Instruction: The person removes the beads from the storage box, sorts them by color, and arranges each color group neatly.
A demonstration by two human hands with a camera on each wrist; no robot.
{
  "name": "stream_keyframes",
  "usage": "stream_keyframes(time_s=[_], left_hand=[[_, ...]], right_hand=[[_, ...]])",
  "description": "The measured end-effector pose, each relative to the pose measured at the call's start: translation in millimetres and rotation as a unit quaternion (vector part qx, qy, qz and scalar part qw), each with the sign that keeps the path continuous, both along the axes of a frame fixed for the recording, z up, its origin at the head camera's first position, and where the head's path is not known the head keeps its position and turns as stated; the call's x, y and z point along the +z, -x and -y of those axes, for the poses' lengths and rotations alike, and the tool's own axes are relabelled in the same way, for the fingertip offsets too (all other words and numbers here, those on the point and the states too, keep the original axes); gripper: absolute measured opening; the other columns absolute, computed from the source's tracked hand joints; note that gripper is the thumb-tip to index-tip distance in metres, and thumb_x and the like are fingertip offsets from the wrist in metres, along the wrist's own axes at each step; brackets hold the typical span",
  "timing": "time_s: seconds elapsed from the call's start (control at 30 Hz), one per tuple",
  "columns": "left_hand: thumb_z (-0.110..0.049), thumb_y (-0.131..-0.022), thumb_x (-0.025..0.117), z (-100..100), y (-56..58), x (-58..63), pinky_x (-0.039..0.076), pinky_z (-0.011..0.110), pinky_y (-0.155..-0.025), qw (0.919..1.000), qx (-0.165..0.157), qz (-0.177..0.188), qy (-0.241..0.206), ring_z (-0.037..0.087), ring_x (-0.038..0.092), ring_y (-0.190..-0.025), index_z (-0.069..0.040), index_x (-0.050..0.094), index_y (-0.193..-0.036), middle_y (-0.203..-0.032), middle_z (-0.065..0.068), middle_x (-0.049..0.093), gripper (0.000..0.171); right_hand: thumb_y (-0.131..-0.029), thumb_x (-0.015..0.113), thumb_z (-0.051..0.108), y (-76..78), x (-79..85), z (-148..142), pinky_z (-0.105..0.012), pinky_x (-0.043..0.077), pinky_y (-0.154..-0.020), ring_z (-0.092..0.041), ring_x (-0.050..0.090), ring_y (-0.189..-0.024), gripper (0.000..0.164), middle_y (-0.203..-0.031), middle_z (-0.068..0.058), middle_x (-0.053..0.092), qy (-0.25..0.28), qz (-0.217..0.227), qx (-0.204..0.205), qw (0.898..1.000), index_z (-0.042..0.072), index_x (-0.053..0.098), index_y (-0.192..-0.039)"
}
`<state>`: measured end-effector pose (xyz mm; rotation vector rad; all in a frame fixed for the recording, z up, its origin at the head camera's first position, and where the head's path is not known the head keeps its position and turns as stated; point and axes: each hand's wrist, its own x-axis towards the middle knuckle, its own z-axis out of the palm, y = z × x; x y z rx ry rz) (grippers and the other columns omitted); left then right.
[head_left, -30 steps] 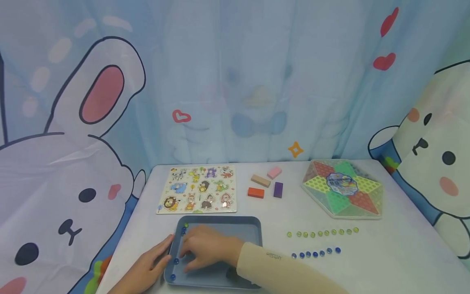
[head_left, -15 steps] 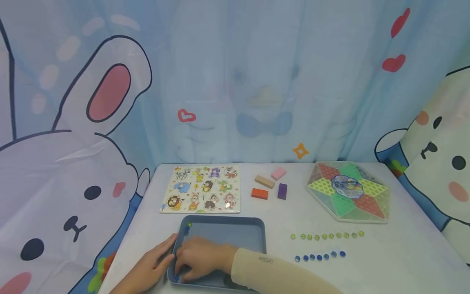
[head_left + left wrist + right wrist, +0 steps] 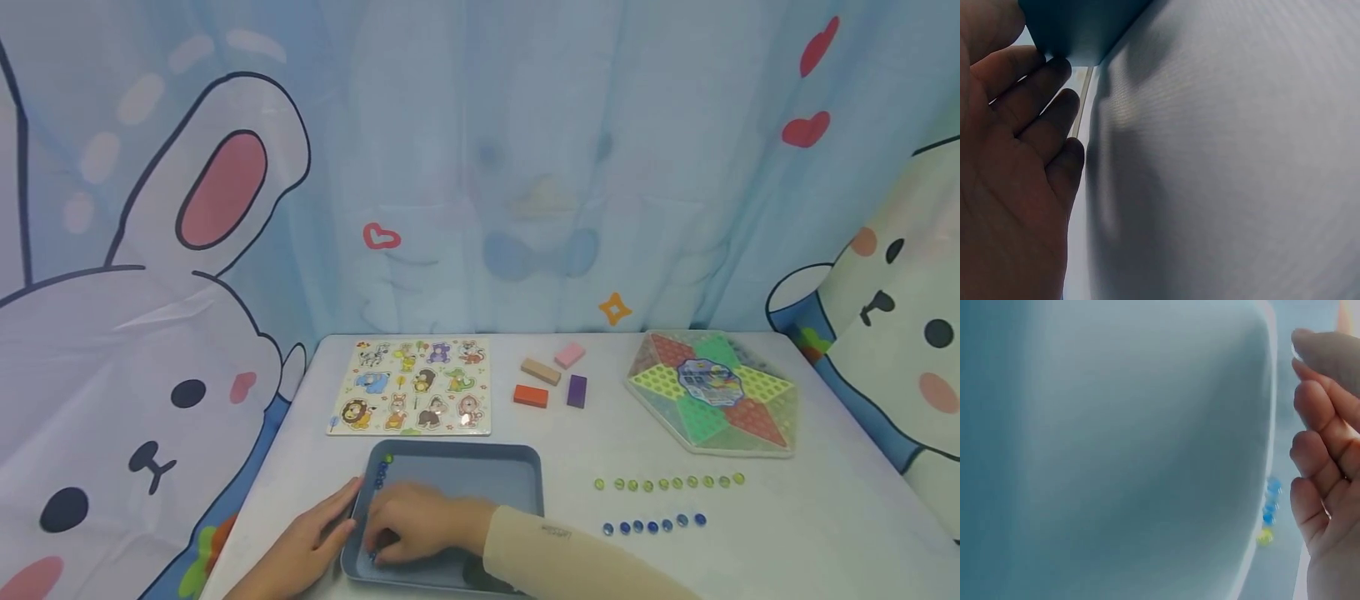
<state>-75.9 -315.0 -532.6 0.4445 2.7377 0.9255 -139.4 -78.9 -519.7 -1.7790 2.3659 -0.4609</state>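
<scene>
A blue-grey tray (image 3: pixel 480 454) lies at the front of the table. Inside it, along the left wall, a green glass bead (image 3: pixel 388 458) and several blue beads (image 3: pixel 382 475) form a short line. My right hand (image 3: pixel 420 521) reaches into the tray, thumb and forefinger pinching a blue bead (image 3: pixel 373 556) near the left wall; the fingers mostly hide it. In the right wrist view, thumb and forefinger tips nearly meet and the other fingers (image 3: pixel 1310 453) are bent. My left hand (image 3: pixel 307 533) rests fingertips against the tray's outer left side, fingers fairly straight in the left wrist view.
Right of the tray lie a row of yellow-green beads (image 3: pixel 663 484) and a row of blue beads (image 3: pixel 652 527). Behind are an animal puzzle board (image 3: pixel 411 385), several wooden blocks (image 3: pixel 531 396) and a hexagonal game box (image 3: pixel 711 392). A printed curtain (image 3: pixel 540 167) hangs behind.
My right hand first moved toward the tray's lower left corner, then slightly back up with a blue bead. Another blue bead now shows in the line. My left hand stays at the tray's side.
</scene>
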Motion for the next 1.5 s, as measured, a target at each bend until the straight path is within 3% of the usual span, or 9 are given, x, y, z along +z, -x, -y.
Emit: stream_keyframes(time_s=[0.2, 0.3, 0.43, 0.6, 0.7, 1.0, 1.2, 1.3, 1.5], left_hand=[[-0.055, -0.108, 0.048, -0.9, 1.4, 0.0, 0.041, 0.052, -0.124, 0.9997, 0.014, 0.021, -0.002, 0.027, 0.039, -0.155, -0.026, 0.034, -0.165, -0.17, 0.001, 0.037, 0.065], [-0.054, -0.108, 0.048, -1.8, 1.6, 2.2, 0.039, 0.055, -0.123, 0.9995, 0.014, 0.026, -0.008, 0.029, 0.039, -0.155, -0.024, 0.033, -0.165, -0.17, 0.004, 0.036, 0.066], [-0.052, -0.109, 0.048, -4.2, 1.9, 7.4, 0.038, 0.057, -0.123, 0.9996, 0.009, 0.023, -0.009, 0.032, 0.039, -0.155, -0.021, 0.033, -0.165, -0.17, 0.007, 0.036, 0.066], [-0.052, -0.109, 0.049, -4.7, 3.3, 8.1, 0.038, 0.055, -0.124, 0.9997, 0.011, 0.022, -0.006, 0.029, 0.038, -0.155, -0.022, 0.033, -0.165, -0.17, 0.005, 0.035, 0.066], [-0.052, -0.109, 0.049, -4.4, 3.1, 7.1, 0.039, 0.053, -0.124, 0.9998, 0.011, 0.018, -0.004, 0.028, 0.038, -0.155, -0.022, 0.033, -0.165, -0.17, 0.005, 0.035, 0.065], [-0.05, -0.11, 0.049, -4.1, 0.1, 3.5, 0.042, 0.05, -0.124, 1.0, 0.006, 0.005, -0.004, 0.028, 0.039, -0.154, -0.022, 0.035, -0.165, -0.169, 0.004, 0.037, 0.063], [-0.05, -0.109, 0.05, -0.8, -1.6, -0.4, 0.042, 0.046, -0.124, 0.9998, 0.02, -0.004, 0.001, 0.022, 0.038, -0.154, -0.025, 0.036, -0.164, -0.169, -0.001, 0.038, 0.062], [-0.051, -0.109, 0.049, -0.6, -2.0, -1.8, 0.043, 0.046, -0.124, 0.9998, 0.019, -0.009, 0.004, 0.023, 0.038, -0.153, -0.024, 0.037, -0.164, -0.169, -0.001, 0.039, 0.062], [-0.05, -0.109, 0.05, -0.5, -1.4, -2.5, 0.044, 0.044, -0.124, 0.9998, 0.019, -0.004, 0.002, 0.023, 0.037, -0.153, -0.022, 0.037, -0.164, -0.169, -0.001, 0.038, 0.063]], right_hand=[[-0.092, 0.08, 0.04, 7.4, 6.3, -25.9, -0.006, 0.041, -0.085, 0.013, 0.051, -0.087, 0.013, -0.092, 0.026, 0.065, 0.043, 0.034, -0.07, 0.996, 0.035, 0.08, -0.105], [-0.091, 0.081, 0.04, 7.4, 19.7, -41.5, -0.008, 0.039, -0.08, 0.011, 0.05, -0.086, 0.013, -0.089, 0.024, 0.065, 0.077, 0.016, -0.106, 0.991, 0.035, 0.08, -0.103], [-0.088, 0.084, 0.038, 6.3, 39.1, -64.4, -0.008, 0.037, -0.075, 0.003, 0.053, -0.082, 0.012, -0.085, 0.019, 0.066, 0.122, -0.011, -0.157, 0.98, 0.032, 0.082, -0.098], [-0.089, 0.085, 0.033, 7.0, 54.9, -95.1, -0.016, 0.046, -0.08, -0.01, 0.061, -0.084, 0.012, -0.084, 0.012, 0.067, 0.157, 0.01, -0.203, 0.967, 0.027, 0.082, -0.099], [-0.089, 0.085, 0.032, 5.2, 62.9, -113.2, -0.023, 0.05, -0.084, -0.008, 0.059, -0.086, 0.012, -0.085, 0.01, 0.068, 0.173, 0.017, -0.229, 0.958, 0.027, 0.082, -0.099], [-0.083, 0.091, 0.024, 2.0, 68.8, -166.4, -0.024, 0.05, -0.077, -0.009, 0.059, -0.085, 0.016, -0.083, 0.009, 0.07, 0.241, -0.014, -0.273, 0.931, 0.022, 0.081, -0.095], [-0.082, 0.092, 0.026, -4.7, 72.4, -199.9, -0.025, 0.051, -0.079, -0.004, 0.057, -0.09, 0.019, -0.085, 0.012, 0.068, 0.217, -0.025, -0.353, 0.91, 0.027, 0.08, -0.096], [-0.082, 0.092, 0.026, -9.5, 72.8, -217.2, -0.024, 0.052, -0.076, -0.008, 0.058, -0.09, 0.019, -0.087, 0.011, 0.067, 0.207, -0.033, -0.389, 0.897, 0.03, 0.079, -0.096], [-0.081, 0.091, 0.019, -15.6, 66.8, -256.1, -0.023, 0.053, -0.071, -0.011, 0.058, -0.084, 0.021, -0.084, 0.011, 0.065, 0.225, -0.065, -0.413, 0.88, 0.028, 0.078, -0.095]])
